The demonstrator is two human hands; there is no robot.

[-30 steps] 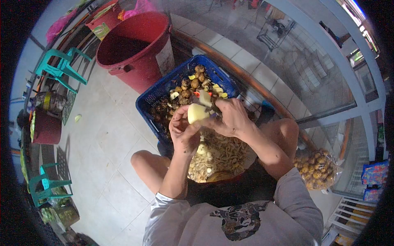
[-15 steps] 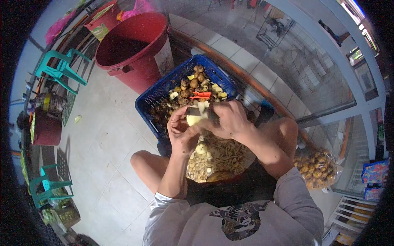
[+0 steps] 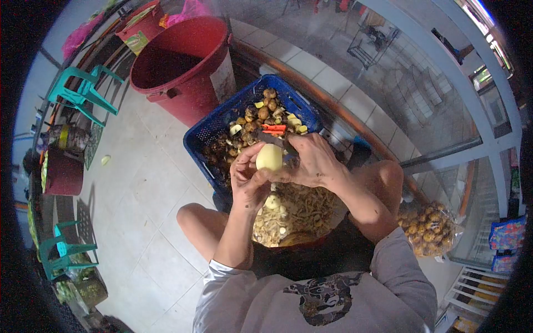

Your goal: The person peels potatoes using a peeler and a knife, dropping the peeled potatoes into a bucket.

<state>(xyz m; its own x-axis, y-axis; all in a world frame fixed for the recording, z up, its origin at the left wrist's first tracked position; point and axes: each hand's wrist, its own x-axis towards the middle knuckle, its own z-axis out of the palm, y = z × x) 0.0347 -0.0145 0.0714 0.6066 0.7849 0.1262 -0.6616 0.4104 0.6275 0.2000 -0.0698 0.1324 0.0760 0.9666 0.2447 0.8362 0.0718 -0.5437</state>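
A pale, peeled potato [image 3: 269, 157] is held in the fingers of my left hand [image 3: 247, 176], above the near edge of the blue crate. My right hand [image 3: 313, 161] is closed around a knife [image 3: 271, 139] whose dark, wide blade lies just beyond the potato; its handle is hidden in my fist. The right thumb side is close against the potato. Below my hands, pale peelings [image 3: 305, 213] are heaped between my legs, with another peeled potato [image 3: 272, 201] on them. An orange tool [image 3: 273, 129] rests on the potatoes in the crate.
The blue crate [image 3: 202, 130] holds unpeeled potatoes [image 3: 263, 112] and cut pieces. Behind it stands a big red bin [image 3: 194, 102]. A clear bag of potatoes [image 3: 427, 228] is by my right knee. Green plastic chairs [image 3: 83, 91] are at left, glass panels [image 3: 427, 111] at right.
The blade has moved from across the potato to just beyond it. The potato now shows a smooth, pale side, and the loose cut bits above it are gone from view.
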